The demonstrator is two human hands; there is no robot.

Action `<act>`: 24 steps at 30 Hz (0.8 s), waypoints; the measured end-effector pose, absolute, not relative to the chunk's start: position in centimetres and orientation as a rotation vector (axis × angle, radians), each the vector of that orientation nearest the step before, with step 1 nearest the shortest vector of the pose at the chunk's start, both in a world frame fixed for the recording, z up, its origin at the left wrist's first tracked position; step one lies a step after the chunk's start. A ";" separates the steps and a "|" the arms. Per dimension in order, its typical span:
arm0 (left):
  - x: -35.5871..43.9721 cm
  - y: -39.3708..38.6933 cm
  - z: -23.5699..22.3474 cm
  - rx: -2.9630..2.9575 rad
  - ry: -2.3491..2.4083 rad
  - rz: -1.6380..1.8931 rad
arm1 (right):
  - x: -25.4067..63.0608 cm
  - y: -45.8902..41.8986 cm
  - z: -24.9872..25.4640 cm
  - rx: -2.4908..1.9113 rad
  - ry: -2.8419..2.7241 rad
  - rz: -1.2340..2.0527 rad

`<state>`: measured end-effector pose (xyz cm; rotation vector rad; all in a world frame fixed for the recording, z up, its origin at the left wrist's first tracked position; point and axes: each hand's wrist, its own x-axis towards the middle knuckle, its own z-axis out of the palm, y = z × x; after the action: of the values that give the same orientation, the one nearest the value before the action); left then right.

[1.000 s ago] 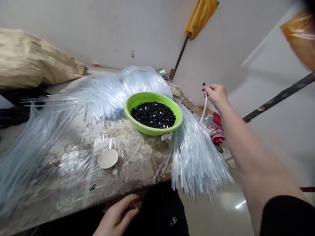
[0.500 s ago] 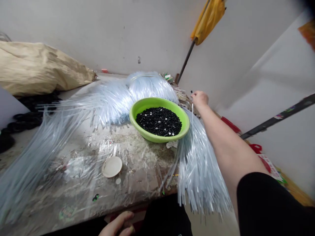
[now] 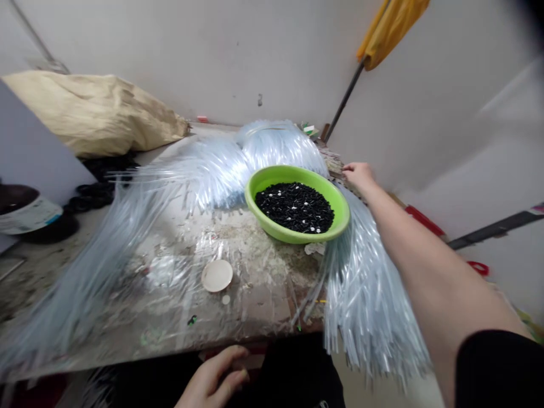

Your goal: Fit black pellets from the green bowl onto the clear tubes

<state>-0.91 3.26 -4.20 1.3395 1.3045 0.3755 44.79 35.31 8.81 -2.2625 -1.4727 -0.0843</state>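
Had the left hand (image 3: 215,377) low, just below the near edge of the table (image 3: 263,294), with thumb and fingers slack and apart and nothing seen between them. Saw the right tubes (image 3: 365,294) hanging over that edge, apparently bare at the near ends. Noted a dish (image 3: 217,276) further in, just behind a white disc (image 3: 226,300). Found the bowl (image 3: 342,209) beyond, beside the right tubes, with a broad spread of black pieces (image 3: 293,209) inside. Had the right hand (image 3: 360,174) stretched past the bowl, near the far end of the right tubes; could not tell whether grasping or released. Saw the left tubes (image 3: 212,173) and the far bundle (image 3: 280,144) behind, then the sack (image 3: 110,113) near the wall (image 3: 221,56). Judged plenty left to do, from so many pieces in the bowl; could not count any finished tubes.
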 end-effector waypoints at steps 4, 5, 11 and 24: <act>-1.9 4.0 -1.8 1.340 1.264 0.472 | 42.0 33.1 11.2 -2.175 -1.540 -0.051; -2.5 4.3 -1.1 1.344 1.283 0.513 | 41.1 32.3 11.6 -2.155 -1.552 -0.042; -8.6 8.1 1.7 1.457 1.680 0.918 | 34.6 24.1 12.3 -1.821 -1.790 0.125; -17.0 17.6 1.9 2.201 2.502 0.158 | 28.2 7.4 8.9 -1.249 -2.272 0.240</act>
<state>-16.98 17.57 1.93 2.2012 2.5016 0.1581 28.24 7.36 8.94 -1.2490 -2.2723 0.2397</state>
